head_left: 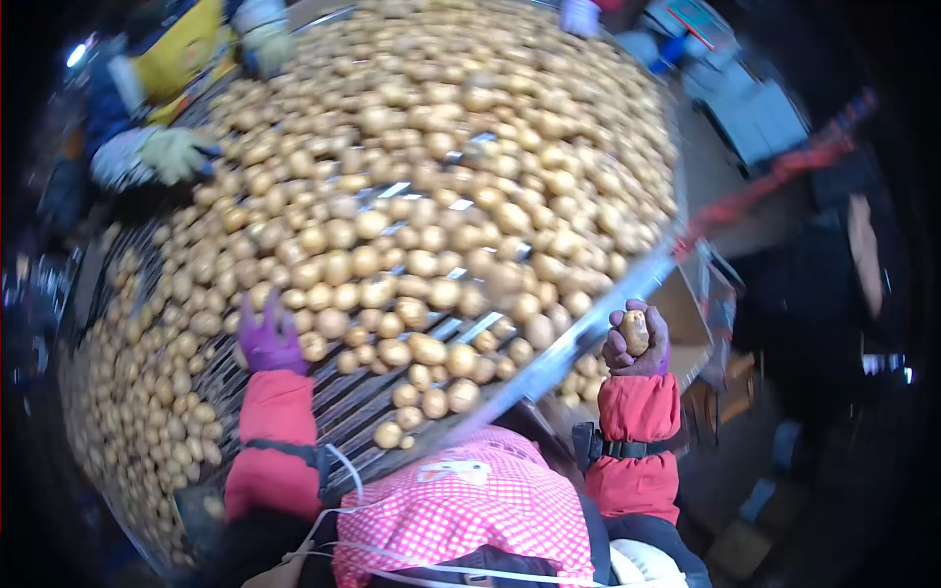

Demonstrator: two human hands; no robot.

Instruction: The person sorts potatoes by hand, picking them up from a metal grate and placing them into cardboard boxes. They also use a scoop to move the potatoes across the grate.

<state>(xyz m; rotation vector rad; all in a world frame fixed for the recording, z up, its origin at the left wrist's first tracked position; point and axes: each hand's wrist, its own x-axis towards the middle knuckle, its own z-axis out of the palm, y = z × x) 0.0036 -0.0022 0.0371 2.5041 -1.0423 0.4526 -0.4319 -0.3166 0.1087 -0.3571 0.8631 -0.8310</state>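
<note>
A wide conveyor belt [353, 402] carries a dense layer of yellow-brown potatoes [421, 196]. My left hand [267, 338], in a purple glove with a red sleeve, reaches over the potatoes at the belt's near left, fingers spread. My right hand [637, 343], also purple-gloved, is raised beyond the belt's right metal rail [588, 328] and closed around one potato [635, 331].
Across the belt at the upper left a co-worker in a yellow apron [181, 49] works with light gloved hands [176, 152]. Another gloved hand [580, 15] shows at the top. Blue crates [755, 113] and a red bar [774, 176] lie to the right.
</note>
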